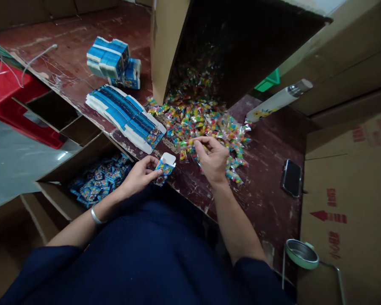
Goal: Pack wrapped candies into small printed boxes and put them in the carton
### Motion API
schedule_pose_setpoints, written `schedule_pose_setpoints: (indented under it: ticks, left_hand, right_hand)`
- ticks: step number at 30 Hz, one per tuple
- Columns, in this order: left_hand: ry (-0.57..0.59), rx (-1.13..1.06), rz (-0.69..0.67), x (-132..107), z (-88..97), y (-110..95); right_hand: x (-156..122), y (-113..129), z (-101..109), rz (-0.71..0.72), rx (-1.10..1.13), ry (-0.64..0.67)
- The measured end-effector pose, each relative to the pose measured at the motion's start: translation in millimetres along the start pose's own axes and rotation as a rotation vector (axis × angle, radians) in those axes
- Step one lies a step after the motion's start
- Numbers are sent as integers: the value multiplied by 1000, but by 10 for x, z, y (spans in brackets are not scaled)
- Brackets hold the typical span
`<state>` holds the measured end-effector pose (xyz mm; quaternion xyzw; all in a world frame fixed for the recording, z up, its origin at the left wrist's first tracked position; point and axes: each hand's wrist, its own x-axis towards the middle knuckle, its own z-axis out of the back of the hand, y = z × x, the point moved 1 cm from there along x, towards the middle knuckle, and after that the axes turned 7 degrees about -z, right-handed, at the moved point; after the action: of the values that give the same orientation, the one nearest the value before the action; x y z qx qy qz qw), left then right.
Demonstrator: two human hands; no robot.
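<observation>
My left hand (144, 173) is closed around a small blue printed box (166, 168), whose white top flap stands up, at the table's front edge. My right hand (212, 159) has thumb and forefinger pinched on a small clear packet of coloured candy (187, 144), just right of the box. Under and beyond that hand spreads a heap of similar candy packets (203, 118), spilling from a large tipped carton (160, 55). Behind the left hand lies a row of flattened blue boxes (123, 114), overlapping one another.
Strapped bundles of blue boxes (109, 57) sit farther back. Below the table edge, a carton (66, 167) holds many filled blue boxes (98, 180). A white bottle (277, 101), a phone (292, 178) and a metal cup holder (302, 254) are at right; a red stool (9, 93) stands left.
</observation>
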<state>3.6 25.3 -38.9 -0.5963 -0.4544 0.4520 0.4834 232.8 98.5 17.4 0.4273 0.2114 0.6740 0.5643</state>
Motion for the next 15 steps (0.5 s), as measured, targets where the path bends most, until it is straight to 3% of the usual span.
schedule_pose_setpoints:
  ticks: [2, 5, 10, 12, 15]
  left_hand:
    - [-13, -13, -33, -5, -52, -30]
    - [-5, -8, -53, -42, -120, -79]
    - [-22, -1, -110, -102, -189, -141]
    - [-53, -50, -133, -111, -207, -173]
    - [-115, -132, -178, -122, -225, -218]
  right_hand:
    - [-94, 197, 36, -3, 19, 75]
    - [-160, 377, 31, 125, -67, 162]
    - [-210, 443, -61, 338, -114, 285]
    - [-266, 415, -85, 283, -16, 282]
    - [-408, 323, -121, 84, 152, 246]
